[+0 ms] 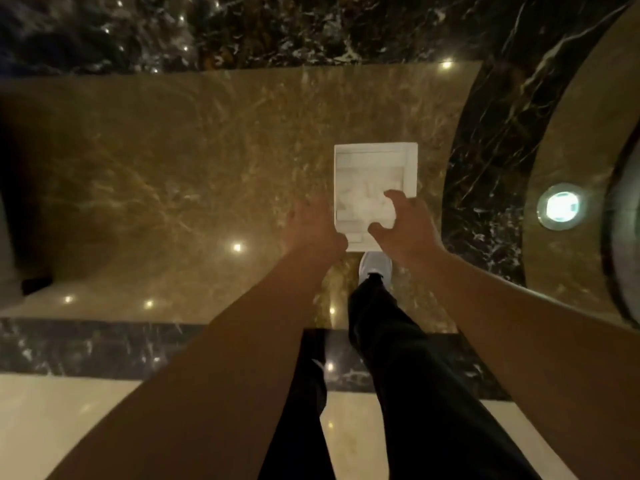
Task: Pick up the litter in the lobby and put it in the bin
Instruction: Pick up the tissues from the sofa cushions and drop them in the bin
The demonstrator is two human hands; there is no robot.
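Hands flanking a white box (pixel 375 188) on the marble floor (pixel 173 168): left hand (pixel 313 230) curled at its edge, right hand (pixel 403 223) spread open over it, grip unclear, presumably to lift it.

Dim, warm light. The polished marble floor (pixel 180 161) mirrors small ceiling spots as glare points; a recessed floor light (pixel 560 206) at right blooms white. Deep shadow at left, soft blur throughout, wide-angle bending at the edges.

No legible text or labels anywhere.
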